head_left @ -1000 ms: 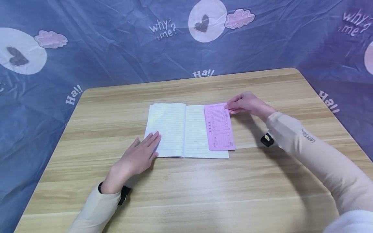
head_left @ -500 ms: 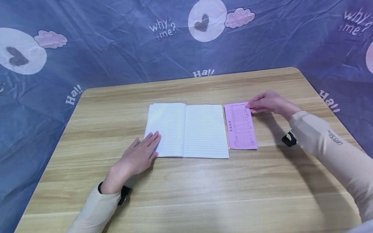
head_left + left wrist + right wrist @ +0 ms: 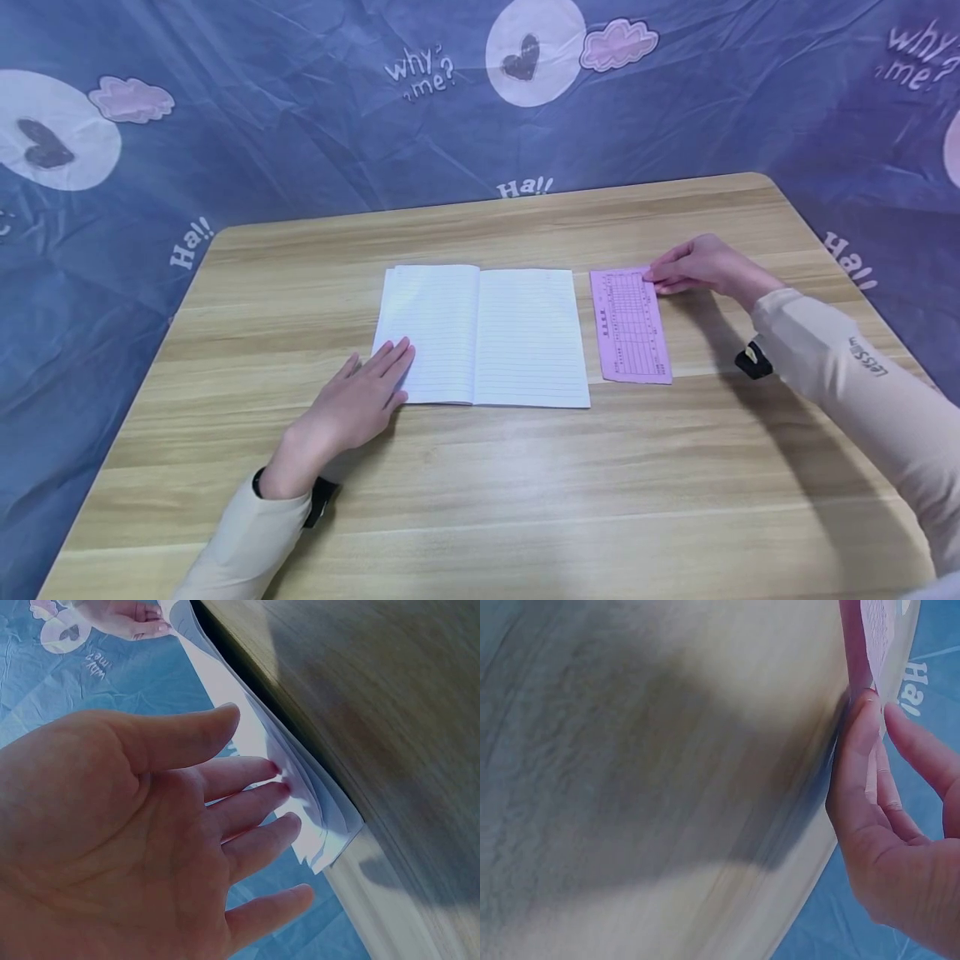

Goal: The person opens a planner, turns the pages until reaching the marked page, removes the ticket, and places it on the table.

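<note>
An open notebook [image 3: 531, 342] with white ruled pages lies on the wooden table. My left hand [image 3: 358, 402] rests with spread, nearly straight fingers on the lower left corner of its left page; in the left wrist view the notebook's page edges [image 3: 319, 799] fan out under the fingertips. To the notebook's right is a pink printed form slip [image 3: 633, 329], apart from the notebook by a narrow gap. My right hand [image 3: 697, 265] pinches the slip's upper right corner between thumb and fingers, and the right wrist view shows the slip's edge [image 3: 861, 645] at those fingertips.
The wooden table [image 3: 480, 508] has rounded far corners. Behind it and along its sides hangs a blue printed cloth [image 3: 315, 100]. Each wrist wears a black camera device, such as the right one [image 3: 753, 360].
My right hand has drawn the pink form slip rightward off the notebook's right page onto the table, slowing over the last half second. My left hand has stayed on the left page.
</note>
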Demonstrator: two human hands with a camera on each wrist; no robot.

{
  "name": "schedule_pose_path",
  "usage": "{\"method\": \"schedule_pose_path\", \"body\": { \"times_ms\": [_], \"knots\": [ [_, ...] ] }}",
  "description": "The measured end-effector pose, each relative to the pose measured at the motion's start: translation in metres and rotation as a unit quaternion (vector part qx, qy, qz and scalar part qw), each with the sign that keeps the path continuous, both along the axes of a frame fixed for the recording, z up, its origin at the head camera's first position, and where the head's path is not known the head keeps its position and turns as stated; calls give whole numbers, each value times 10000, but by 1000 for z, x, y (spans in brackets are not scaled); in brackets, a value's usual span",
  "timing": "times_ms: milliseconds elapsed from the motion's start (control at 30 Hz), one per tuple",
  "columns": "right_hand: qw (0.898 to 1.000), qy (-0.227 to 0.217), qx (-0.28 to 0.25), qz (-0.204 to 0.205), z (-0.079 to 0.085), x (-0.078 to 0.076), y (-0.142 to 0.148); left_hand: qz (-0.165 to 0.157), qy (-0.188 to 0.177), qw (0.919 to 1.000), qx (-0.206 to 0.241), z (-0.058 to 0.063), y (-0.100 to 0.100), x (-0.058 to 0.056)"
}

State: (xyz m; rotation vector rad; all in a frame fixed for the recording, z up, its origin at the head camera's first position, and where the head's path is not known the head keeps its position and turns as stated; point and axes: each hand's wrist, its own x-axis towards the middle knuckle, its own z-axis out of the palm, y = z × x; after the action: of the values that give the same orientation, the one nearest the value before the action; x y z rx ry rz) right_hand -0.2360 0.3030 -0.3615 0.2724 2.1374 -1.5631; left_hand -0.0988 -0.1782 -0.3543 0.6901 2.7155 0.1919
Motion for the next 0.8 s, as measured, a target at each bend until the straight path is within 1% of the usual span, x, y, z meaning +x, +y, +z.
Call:
{"method": "schedule_pose_path", "body": {
  "times_ms": [100, 167, 200, 233, 267, 300, 333, 400, 433, 467, 533, 667, 700, 733, 767, 800],
  "knots": [
    [9994, 146, 317, 87, 1, 2, -2, 1, -4, 10000, 10, 0, 0, 0],
    [9966, 406, 679, 214, 2, 5, -3, 9, -14, 10000, 18, -1, 0, -1],
    [9935, 598, 932, 280, 3, 7, -3, 13, -17, 10000, 19, -1, 0, -1],
    [9875, 865, 1263, 371, 4, 11, -5, 18, -22, 10000, 19, -1, 0, -1],
    [9781, 1180, 1642, 488, 5, 14, -7, 22, -27, 10000, 20, -1, 0, -1],
    [9653, 1506, 2043, 610, 6, 19, -9, 24, -37, 10000, 20, -1, 0, -1],
    [9503, 1861, 2396, 701, 7, 25, -13, 28, -47, 10000, 27, -1, 0, -1],
    [9162, 2461, 3037, 884, 9, 39, -23, 31, -65, 10000, 33, -1, 0, -1],
    [8988, 2758, 3264, 981, 9, 47, -30, 32, -68, 10000, 33, 0, 0, -1],
    [8866, 2977, 3368, 1091, 9, 56, -38, 32, -62, 10000, 30, 0, 0, -1],
    [8633, 3476, 3404, 1342, 7, 73, -55, 36, -44, 10000, 21, -1, -1, -1],
    [8205, 4401, 3017, 2053, -3, 106, -84, 33, -17, 10000, -6, 0, 0, -1],
    [8076, 4598, 2928, 2251, -6, 113, -90, 36, -29, 10000, 0, 0, 0, -1],
    [7992, 4700, 2851, 2430, -9, 120, -95, 35, -37, 10000, 5, 0, 0, -1],
    [7962, 4701, 2780, 2605, -12, 126, -99, 34, -45, 10000, 11, 0, 0, -1],
    [7953, 4641, 2759, 2757, -13, 133, -103, 36, -50, 10000, 22, 1, 1, -1]
  ]
}}
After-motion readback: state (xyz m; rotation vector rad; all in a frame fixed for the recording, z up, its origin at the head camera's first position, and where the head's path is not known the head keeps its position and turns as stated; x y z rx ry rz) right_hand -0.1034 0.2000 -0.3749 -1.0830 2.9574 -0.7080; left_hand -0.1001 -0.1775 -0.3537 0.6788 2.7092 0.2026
